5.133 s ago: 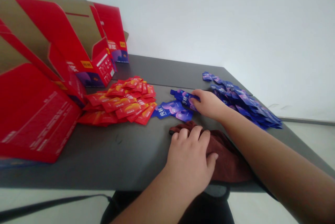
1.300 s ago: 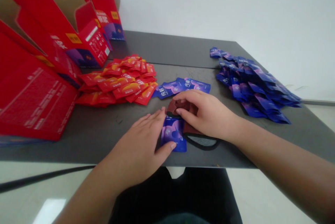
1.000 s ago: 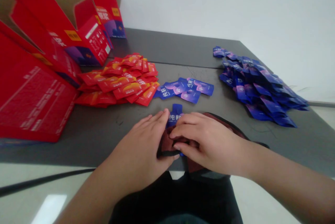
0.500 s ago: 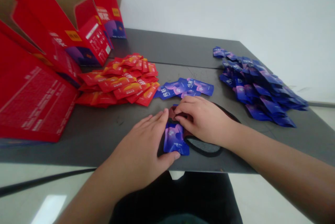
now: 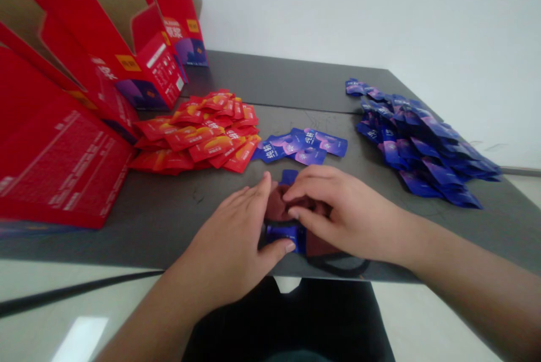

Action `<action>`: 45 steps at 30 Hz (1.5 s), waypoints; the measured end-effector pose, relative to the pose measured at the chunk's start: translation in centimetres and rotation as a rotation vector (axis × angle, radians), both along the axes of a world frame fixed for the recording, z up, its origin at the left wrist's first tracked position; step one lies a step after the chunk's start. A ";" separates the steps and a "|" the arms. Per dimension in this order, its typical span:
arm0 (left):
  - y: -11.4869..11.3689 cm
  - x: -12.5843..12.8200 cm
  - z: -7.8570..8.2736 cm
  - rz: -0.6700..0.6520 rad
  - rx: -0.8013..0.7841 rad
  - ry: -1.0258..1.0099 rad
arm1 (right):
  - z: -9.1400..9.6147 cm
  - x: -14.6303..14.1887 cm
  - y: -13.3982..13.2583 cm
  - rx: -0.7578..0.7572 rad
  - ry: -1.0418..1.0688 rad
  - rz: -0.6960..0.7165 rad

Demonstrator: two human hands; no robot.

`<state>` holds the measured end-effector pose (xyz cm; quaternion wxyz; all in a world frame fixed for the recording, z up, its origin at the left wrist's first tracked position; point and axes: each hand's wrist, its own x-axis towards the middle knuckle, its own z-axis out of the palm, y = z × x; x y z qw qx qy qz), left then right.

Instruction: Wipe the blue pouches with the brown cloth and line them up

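Note:
A blue sachet (image 5: 284, 232) lies near the front edge of the dark grey table (image 5: 177, 221), mostly covered by a dark red cloth (image 5: 276, 210). My left hand (image 5: 230, 243) lies flat beside the sachet, thumb pressing on its lower edge. My right hand (image 5: 338, 212) has its fingers closed on the cloth, holding it down over the sachet. A small cluster of blue sachets (image 5: 302, 145) lies just beyond the hands.
A heap of red sachets (image 5: 203, 133) lies at centre left. A long pile of blue sachets (image 5: 416, 139) runs along the right side. Open red cardboard boxes (image 5: 76, 85) stand at the left. A white wall stands behind the table.
My right hand has drawn the cloth back toward me over the blue sachet, which half a second ago lay mostly uncovered. The left hand has kept its place.

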<state>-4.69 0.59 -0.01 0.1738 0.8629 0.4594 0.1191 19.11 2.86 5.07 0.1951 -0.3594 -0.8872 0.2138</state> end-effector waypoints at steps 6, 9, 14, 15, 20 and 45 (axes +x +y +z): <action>0.2 0.1 0.0 -0.014 -0.025 -0.029 | -0.2 -0.8 -1.4 -0.116 -0.103 0.088; 0.2 0.2 0.0 0.005 -0.016 -0.025 | -0.8 -0.7 -0.4 -0.064 -0.125 0.042; 0.1 0.2 0.1 0.021 -0.005 -0.009 | -1.5 -0.6 1.3 0.014 -0.149 -0.017; 0.1 0.3 0.2 0.023 -0.008 0.005 | -1.7 -0.5 1.6 0.033 -0.152 -0.029; 0.2 0.3 0.4 0.028 -0.021 0.031 | -2.4 -0.4 2.7 0.113 -0.186 -0.126; 0.2 0.4 0.2 0.025 -0.039 -0.016 | -1.0 -0.6 0.6 -0.045 -0.118 0.036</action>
